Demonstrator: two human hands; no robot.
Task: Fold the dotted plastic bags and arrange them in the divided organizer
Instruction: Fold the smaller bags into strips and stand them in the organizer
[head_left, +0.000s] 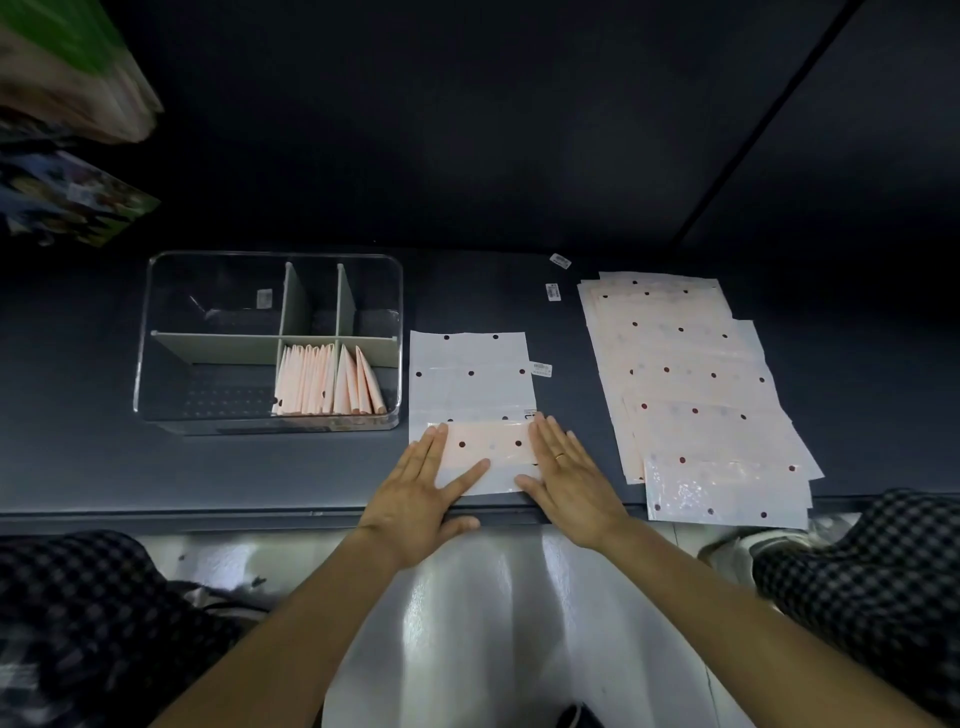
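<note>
Head view looks down on a dark table (260, 467) where a dotted plastic bag (470, 374) lies flat at the centre, its near edge folded up into a pinkish strip. Both hands lie flat on that fold with fingers straight and gripping nothing: the left hand (423, 488) presses the strip's end at 9 o'clock, the right hand (569, 473) presses the end at 3 o'clock, and a ring (559, 456) shows on one of its fingers. A small label (541, 369) sticks out from the bag's edge at 3 o'clock. At 9 o'clock from the bag, just beside it, stands the clear divided organizer (156, 332); its two near compartments on the side closest to the bag hold folded bags (327, 387) standing upright on edge, the fuller row in the inner one and a few leaning in the outer one, while the other compartments show only bare floor. At 3 o'clock from the bag, apart from it, a fanned stack of unfolded bags (691, 374) runs from the table's far side to its near edge, the nearest one overhanging slightly. Two loose stickers (552, 292) lie at 12 o'clock from the bag.
</note>
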